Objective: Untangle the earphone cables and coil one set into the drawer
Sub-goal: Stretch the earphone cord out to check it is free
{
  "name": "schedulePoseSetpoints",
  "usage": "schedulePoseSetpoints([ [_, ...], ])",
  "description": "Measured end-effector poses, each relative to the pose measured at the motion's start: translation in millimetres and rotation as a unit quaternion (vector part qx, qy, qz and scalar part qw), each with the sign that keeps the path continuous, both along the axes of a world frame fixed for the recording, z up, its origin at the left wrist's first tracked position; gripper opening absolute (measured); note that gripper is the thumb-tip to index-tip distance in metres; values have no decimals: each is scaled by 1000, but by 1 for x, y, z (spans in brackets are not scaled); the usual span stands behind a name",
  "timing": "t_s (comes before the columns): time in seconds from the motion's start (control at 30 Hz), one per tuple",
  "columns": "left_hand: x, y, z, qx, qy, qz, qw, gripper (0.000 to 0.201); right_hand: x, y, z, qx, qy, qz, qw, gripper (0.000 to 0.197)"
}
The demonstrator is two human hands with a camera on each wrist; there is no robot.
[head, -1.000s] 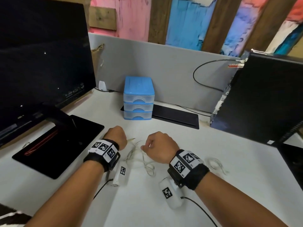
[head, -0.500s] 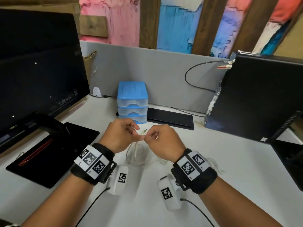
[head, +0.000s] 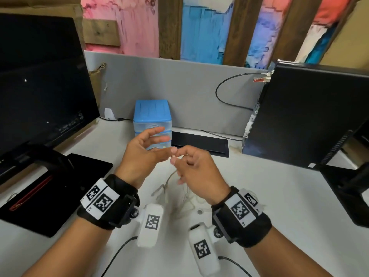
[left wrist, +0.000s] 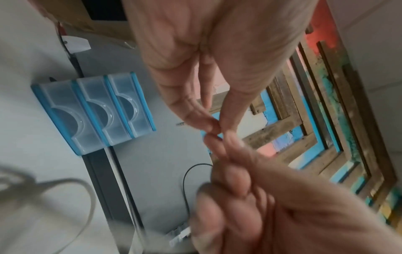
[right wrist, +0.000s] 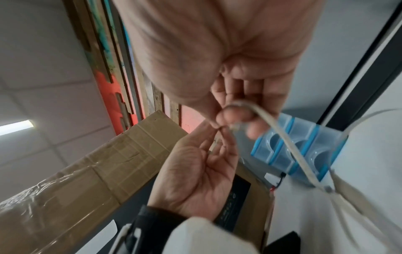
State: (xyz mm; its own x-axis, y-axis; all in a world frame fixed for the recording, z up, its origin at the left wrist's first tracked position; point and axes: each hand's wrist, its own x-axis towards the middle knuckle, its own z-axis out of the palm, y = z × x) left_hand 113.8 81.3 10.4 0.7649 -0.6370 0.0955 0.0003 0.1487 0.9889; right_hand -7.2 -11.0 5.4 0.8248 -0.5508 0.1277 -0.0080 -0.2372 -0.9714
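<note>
Pale, thin cable (head: 169,182) trails in loose tangles on the white bench (head: 279,196), rising to both hands. Right hand (head: 196,172) pinches a strand; left hand (head: 143,154) pinches beside it, other fingers spread, likely teasing out a knot. Beyond, blue drawers (head: 152,114) sit closed

Desk: white desktop (head: 279,196) beneath the hands.
Partition: grey panel (head: 179,86) beyond the hands, along the desk's far edge.
Wall: wooden planks painted pink, blue and red (head: 205,27) above the partition.
Ceiling: pale tiles with a lit strip light (right wrist: 15,127).
</note>
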Motion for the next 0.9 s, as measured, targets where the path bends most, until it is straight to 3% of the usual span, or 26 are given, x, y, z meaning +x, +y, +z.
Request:
schedulePoseSetpoints([
  [0.1, 6, 5, 3, 8, 7, -61, 998, 37, -4, -11, 4, -80, -38, -21, 996, 15],
  [0.23, 5, 9, 6, 83, -71, -142, 984, 17, -9, -19, 13, -135, -46, -3, 990, 15],
  [0.33, 2, 11, 10, 111, -106, -154, 976, 32, -8, -24, 15, -147, -62, -10, 987, 13],
  [0.4, 1, 13, 12, 92, -103, -166, 976, 36, -7, -28, 18, -134, -78, -23, 988, 11],
  [0.5, -2, 16, 19, 15, -58, -206, 977, 22, -1, -34, 14, -106, -107, -54, 987, 8],
  [0.6, -6, 17, 26, -67, 12, -186, 980, 14, 5, -33, -1, -110, -107, -67, 986, 9],
  [0.7, -5, 16, 29, -114, 64, -125, 984, 22, 4, -14, -18, -164, -46, -14, 985, 14],
  [0.8, -3, 15, 29, -119, 48, -54, 990, 23, -7, 10, -23, -195, -16, 59, 979, 19],
  [0.9, -3, 14, 26, -106, -16, -6, 994, 22, -22, 26, -8, -197, -20, 108, 974, 18],
])
